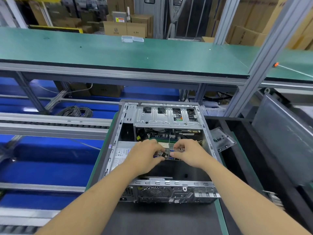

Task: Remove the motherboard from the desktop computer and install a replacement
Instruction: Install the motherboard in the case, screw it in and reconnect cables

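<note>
Motherboard (pixel 166 150) sits inside open desktop case (pixel 116 133), on its side on a dark mat (pixel 160 217), drive cage (pixel 166 116) above, power supply (pixel 121 154) at left. Left hand (pixel 145 157) and right hand (pixel 190 154) both pinch the board's rear port block. Screw bag (pixel 221 139) lies just right of case.

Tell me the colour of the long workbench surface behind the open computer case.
Green; the workbench surface shows plainly in the head view.
</note>
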